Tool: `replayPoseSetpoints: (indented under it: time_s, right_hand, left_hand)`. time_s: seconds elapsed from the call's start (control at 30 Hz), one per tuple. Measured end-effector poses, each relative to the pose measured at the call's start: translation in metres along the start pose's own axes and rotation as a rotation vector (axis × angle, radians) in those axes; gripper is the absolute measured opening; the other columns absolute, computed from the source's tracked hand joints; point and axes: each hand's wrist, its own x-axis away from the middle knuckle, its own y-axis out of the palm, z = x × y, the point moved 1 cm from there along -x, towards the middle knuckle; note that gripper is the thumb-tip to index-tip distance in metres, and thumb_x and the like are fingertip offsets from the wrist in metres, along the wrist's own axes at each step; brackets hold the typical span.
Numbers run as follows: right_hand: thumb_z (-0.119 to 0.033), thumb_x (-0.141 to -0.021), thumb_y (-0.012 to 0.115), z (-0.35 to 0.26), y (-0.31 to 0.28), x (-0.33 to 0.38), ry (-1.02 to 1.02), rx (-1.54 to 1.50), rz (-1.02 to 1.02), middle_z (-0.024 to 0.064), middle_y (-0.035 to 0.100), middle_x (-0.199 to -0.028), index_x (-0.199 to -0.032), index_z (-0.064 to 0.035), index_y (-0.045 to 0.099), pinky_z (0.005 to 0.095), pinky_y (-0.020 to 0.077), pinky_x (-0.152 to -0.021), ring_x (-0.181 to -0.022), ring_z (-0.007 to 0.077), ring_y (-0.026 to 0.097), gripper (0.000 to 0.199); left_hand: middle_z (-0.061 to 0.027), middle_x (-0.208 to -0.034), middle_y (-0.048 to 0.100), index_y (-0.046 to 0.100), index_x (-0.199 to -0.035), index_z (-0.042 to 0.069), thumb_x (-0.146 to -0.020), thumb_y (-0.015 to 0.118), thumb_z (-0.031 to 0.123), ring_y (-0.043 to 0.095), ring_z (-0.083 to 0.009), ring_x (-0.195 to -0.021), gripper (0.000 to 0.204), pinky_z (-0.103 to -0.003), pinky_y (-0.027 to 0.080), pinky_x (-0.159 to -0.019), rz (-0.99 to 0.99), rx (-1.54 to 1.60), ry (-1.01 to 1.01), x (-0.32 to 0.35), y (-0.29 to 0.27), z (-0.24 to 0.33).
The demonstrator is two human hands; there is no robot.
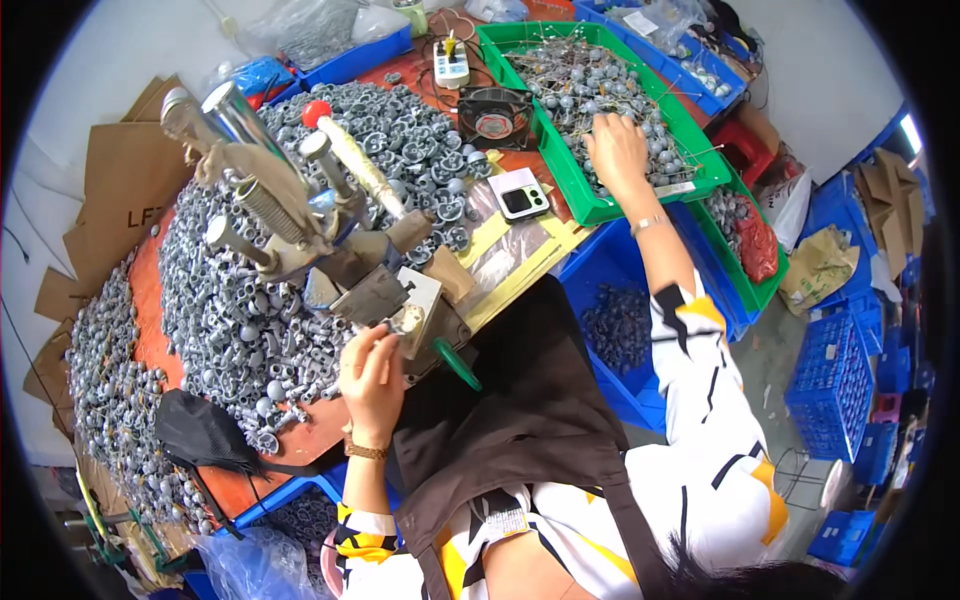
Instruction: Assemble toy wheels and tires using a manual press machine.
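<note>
My left hand (pixel 370 385) is at the foot of a metal hand press (pixel 340 245), its fingers pinched together beside the press's lower block. Whatever they hold is too small to name. A lever with a red ball knob (pixel 317 113) rises from the press. Over at the far right, my right hand (pixel 618 155) reaches into a green tray (pixel 596 210) of grey ball-shaped parts (pixel 570 85) with thin metal pins. Its fingers are curled down close together among the parts, and the fingertips are hidden.
Loose grey plastic parts (pixel 230 300) heap around the press on a red table (pixel 310 435). A small fan (pixel 496 118), a white power strip (pixel 451 65) and a small white device (pixel 519 195) stand between press and tray. Blue bins (pixel 625 395) sit below the table edge.
</note>
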Motion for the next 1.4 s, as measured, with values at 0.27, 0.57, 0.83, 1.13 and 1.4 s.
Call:
replayPoseSetpoints:
  time_s: [0.27, 0.57, 0.83, 1.13, 1.4]
  right_hand:
    - [-0.049, -0.084, 0.063, 0.022, 0.037, -0.054, 0.329, -0.154, -0.765, 0.0202, 0.069, -0.093, -0.087, -0.0050, 0.073, 0.0454, 0.0525, -0.078, -0.090, 0.0365, 0.067, 0.045]
    - [-0.036, -0.091, 0.062, 0.056, 0.080, -0.033, 0.551, -0.892, -0.552, 0.0009, 0.055, -0.061, -0.072, -0.0064, 0.065, 0.0351, 0.0444, -0.056, -0.056, 0.0166, 0.051, 0.036]
    - [-0.024, -0.098, 0.057, 0.057, -0.006, -0.130, 0.809, -1.935, -0.064, -0.0035, 0.035, -0.062, -0.077, -0.0086, 0.050, 0.0254, 0.0326, -0.056, -0.053, 0.0080, 0.033, 0.027]
    - [-0.022, -0.096, 0.058, 0.092, 0.043, -0.090, 0.996, -1.763, -0.486, 0.0063, 0.063, -0.081, -0.085, -0.0060, 0.059, 0.0277, 0.0492, -0.065, -0.071, 0.0154, 0.058, 0.019]
    - [-0.019, -0.099, 0.051, 0.117, 0.003, -0.132, 0.643, -2.287, -0.130, 0.0191, 0.064, -0.114, -0.080, -0.0032, 0.058, 0.0421, 0.0523, -0.096, -0.109, 0.0316, 0.062, 0.025]
  left_hand:
    - [-0.0131, -0.101, 0.064, 0.066, -0.094, 0.002, -0.078, 0.069, -0.005, 0.066, -0.0288, -0.086, 0.018, -0.034, 0.054, -0.067, 0.029, -0.015, -0.022, 0.000, 0.018, -0.006]
    - [-0.0122, -0.093, 0.064, 0.064, -0.089, 0.002, -0.076, 0.072, -0.003, 0.061, -0.0238, -0.070, 0.015, -0.032, 0.050, -0.064, 0.064, 0.055, 0.023, -0.006, 0.029, -0.008]
    - [-0.0148, -0.093, 0.062, 0.068, -0.096, 0.004, -0.077, 0.070, 0.000, 0.060, -0.0304, -0.080, 0.019, -0.037, 0.049, -0.071, 0.080, 0.069, -0.086, -0.002, 0.029, -0.001]
    - [-0.0131, -0.091, 0.062, 0.069, -0.097, 0.003, -0.079, 0.067, -0.002, 0.058, -0.0279, -0.083, 0.018, -0.035, 0.047, -0.073, 0.058, 0.165, -0.261, 0.003, 0.041, -0.006]
    - [-0.0187, -0.119, 0.060, 0.065, -0.115, 0.006, -0.080, 0.066, -0.001, 0.052, -0.0366, -0.121, 0.036, -0.043, 0.040, -0.102, 0.032, 0.054, -0.198, 0.026, 0.020, -0.005]
